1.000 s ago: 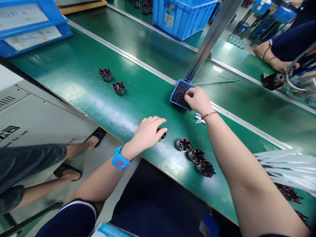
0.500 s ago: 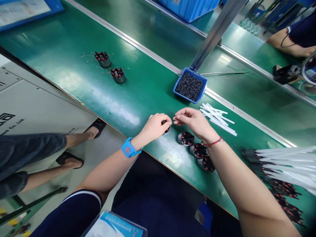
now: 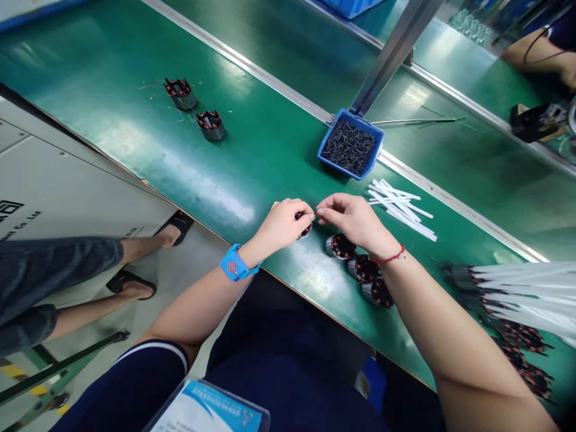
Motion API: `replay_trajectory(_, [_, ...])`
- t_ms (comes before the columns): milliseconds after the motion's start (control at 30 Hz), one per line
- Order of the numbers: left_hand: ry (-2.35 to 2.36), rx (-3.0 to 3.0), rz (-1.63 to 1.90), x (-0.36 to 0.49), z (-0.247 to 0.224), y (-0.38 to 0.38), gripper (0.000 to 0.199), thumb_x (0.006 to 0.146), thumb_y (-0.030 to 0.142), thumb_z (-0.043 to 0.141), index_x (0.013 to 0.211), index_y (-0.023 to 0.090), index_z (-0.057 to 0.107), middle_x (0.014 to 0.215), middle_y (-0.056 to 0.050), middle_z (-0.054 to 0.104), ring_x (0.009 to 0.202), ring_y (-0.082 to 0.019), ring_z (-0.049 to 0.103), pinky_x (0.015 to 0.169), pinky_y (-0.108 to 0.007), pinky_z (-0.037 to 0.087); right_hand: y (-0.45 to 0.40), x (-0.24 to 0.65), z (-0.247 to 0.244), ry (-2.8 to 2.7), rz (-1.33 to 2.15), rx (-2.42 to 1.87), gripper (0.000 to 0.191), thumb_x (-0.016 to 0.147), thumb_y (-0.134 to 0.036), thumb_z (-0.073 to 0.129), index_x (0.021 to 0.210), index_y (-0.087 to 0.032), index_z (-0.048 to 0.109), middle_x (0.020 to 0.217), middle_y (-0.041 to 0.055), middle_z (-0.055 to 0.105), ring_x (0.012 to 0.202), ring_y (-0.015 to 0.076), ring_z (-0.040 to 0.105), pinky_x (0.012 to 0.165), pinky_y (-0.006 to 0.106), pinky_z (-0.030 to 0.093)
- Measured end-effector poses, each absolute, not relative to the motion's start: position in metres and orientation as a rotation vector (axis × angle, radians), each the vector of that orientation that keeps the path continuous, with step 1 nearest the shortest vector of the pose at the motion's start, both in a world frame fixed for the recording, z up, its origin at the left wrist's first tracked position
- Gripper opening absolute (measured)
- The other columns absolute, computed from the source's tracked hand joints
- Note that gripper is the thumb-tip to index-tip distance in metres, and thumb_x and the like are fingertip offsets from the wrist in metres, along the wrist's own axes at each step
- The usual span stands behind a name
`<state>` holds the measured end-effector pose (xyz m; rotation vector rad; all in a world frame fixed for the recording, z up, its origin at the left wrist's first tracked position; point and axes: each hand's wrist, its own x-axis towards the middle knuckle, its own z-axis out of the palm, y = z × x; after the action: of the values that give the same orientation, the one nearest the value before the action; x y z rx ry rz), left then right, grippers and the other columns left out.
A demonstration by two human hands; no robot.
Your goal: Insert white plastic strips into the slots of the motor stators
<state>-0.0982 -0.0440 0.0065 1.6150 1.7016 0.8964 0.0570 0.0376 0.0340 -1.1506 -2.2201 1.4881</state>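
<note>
My left hand (image 3: 284, 223) is wrapped round a small round motor core with copper windings (image 3: 303, 225), which rests on the green table (image 3: 265, 162) and is partly hidden by the fingers. Close to its right side, my right hand (image 3: 344, 217) has thumb and fingertips pinched together; whatever they hold is too small to make out. Three similar cores (image 3: 341, 246) stand in a row below my right hand. Beyond the hands sits a blue tray (image 3: 381, 147) full of short black tubes (image 3: 347, 146).
Two cores with loose wires (image 3: 210, 125) stand at the upper left. White strips (image 3: 400, 207) lie right of my right hand, and a bundle with long white sleeves (image 3: 522, 294) lies far right. A metal post (image 3: 393, 54) rises behind the tray. A person's legs (image 3: 85, 264) show at the left.
The view has shifted slightly. The fingertips of my right hand have closed into a tighter pinch and are nearer my left hand. My left hand stays on the core.
</note>
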Motion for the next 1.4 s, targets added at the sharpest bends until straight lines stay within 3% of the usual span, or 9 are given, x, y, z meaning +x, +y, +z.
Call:
replay_trajectory(367, [1.702, 1.708, 0.912, -0.096, 0.004, -0.042, 0.02, 0.083, 0.018, 0.049, 0.068, 0.018, 0.061, 0.07, -0.001, 0.062, 0.076, -0.017, 0.054, 0.068, -0.029, 0.041, 0.014, 0.046, 0.038, -2.795, 0.403, -1.048, 0.021, 0.088, -0.018, 0.041, 0.086, -0.015, 0.062, 0.088, 0.0124, 0.066, 0.079, 0.0225, 0.059, 0.068, 0.032, 0.04])
replay_trajectory(433, [1.7, 1.732, 0.884, -0.096, 0.005, -0.043, 0.02, 0.084, 0.019, 0.048, 0.067, 0.018, 0.06, 0.07, -0.001, 0.062, 0.076, -0.017, 0.054, 0.069, -0.029, 0.041, 0.018, 0.048, 0.039, -2.794, 0.489, -1.02, 0.02, 0.089, -0.019, 0.042, 0.09, -0.015, 0.062, 0.092, 0.0119, 0.066, 0.083, 0.0221, 0.059, 0.071, 0.032, 0.041])
replay_trajectory(567, [1.777, 1.743, 0.854, -0.093, 0.009, -0.049, 0.012, 0.086, 0.023, 0.049, 0.083, 0.018, 0.061, 0.084, -0.001, 0.064, 0.085, -0.018, 0.056, 0.078, -0.033, 0.04, 0.035, 0.058, 0.041, -2.494, 1.332, -1.147, 0.023, 0.086, -0.032, 0.053, 0.102, -0.018, 0.062, 0.088, 0.0045, 0.068, 0.072, 0.0153, 0.06, 0.065, 0.027, 0.045])
replay_trajectory(700, [1.937, 1.769, 0.873, -0.089, 0.014, -0.066, 0.024, 0.087, 0.031, 0.051, 0.107, 0.017, 0.052, 0.101, -0.005, 0.061, 0.096, -0.021, 0.055, 0.086, -0.037, 0.04, 0.043, 0.057, 0.038, -2.162, 1.821, -1.254, 0.033, 0.085, -0.045, 0.051, 0.081, -0.016, 0.065, 0.081, 0.0041, 0.068, 0.06, 0.0103, 0.055, 0.05, 0.021, 0.039])
replay_trajectory(833, [2.078, 1.859, 0.749, -0.083, 0.012, -0.086, 0.049, 0.081, 0.044, 0.059, 0.118, 0.014, 0.045, 0.11, -0.012, 0.055, 0.104, -0.028, 0.05, 0.087, -0.041, 0.041, 0.042, 0.049, 0.031, -1.986, 2.016, -1.227, 0.022, 0.081, -0.036, 0.059, 0.072, -0.017, 0.062, 0.069, 0.0005, 0.064, 0.057, 0.0084, 0.052, 0.053, 0.02, 0.04])
replay_trajectory(933, [2.095, 1.886, 0.688, -0.08, 0.006, -0.093, 0.053, 0.079, 0.042, 0.062, 0.119, 0.013, 0.044, 0.108, -0.012, 0.055, 0.101, -0.029, 0.05, 0.085, -0.042, 0.043, 0.04, 0.046, 0.029, -2.066, 1.915, -1.228, 0.014, 0.08, -0.027, 0.06, 0.07, -0.017, 0.06, 0.066, -0.0007, 0.061, 0.057, 0.0098, 0.053, 0.058, 0.023, 0.043])
replay_trajectory(1167, [1.85, 1.791, 0.884, -0.087, 0.007, -0.087, 0.04, 0.077, 0.029, 0.067, 0.112, 0.015, 0.053, 0.101, -0.007, 0.06, 0.096, -0.023, 0.054, 0.085, -0.036, 0.045, 0.015, 0.059, 0.039, -2.805, 0.579, -0.773, 0.02, 0.09, -0.021, 0.047, 0.091, -0.015, 0.067, 0.087, 0.0086, 0.067, 0.082, 0.02, 0.059, 0.075, 0.031, 0.043])
replay_trajectory(1300, [1.704, 1.688, 0.948, -0.089, 0.016, -0.088, 0.038, 0.078, 0.03, 0.066, 0.112, 0.018, 0.054, 0.099, -0.005, 0.06, 0.094, -0.021, 0.056, 0.084, -0.034, 0.046, 0.005, 0.074, 0.045, -2.678, 0.793, -0.661, 0.028, 0.093, -0.019, 0.042, 0.108, -0.016, 0.065, 0.103, 0.0104, 0.067, 0.093, 0.0199, 0.06, 0.084, 0.032, 0.046])
replay_trajectory(1400, [1.641, 1.73, 0.976, -0.086, 0.024, -0.091, 0.042, 0.077, 0.029, 0.067, 0.115, 0.017, 0.053, 0.103, -0.006, 0.06, 0.097, -0.021, 0.055, 0.086, -0.035, 0.046, 0.008, 0.082, 0.051, -2.402, 1.204, -0.725, 0.017, 0.089, -0.023, 0.052, 0.095, -0.02, 0.068, 0.097, 0.0056, 0.066, 0.09, 0.0167, 0.061, 0.083, 0.03, 0.046])
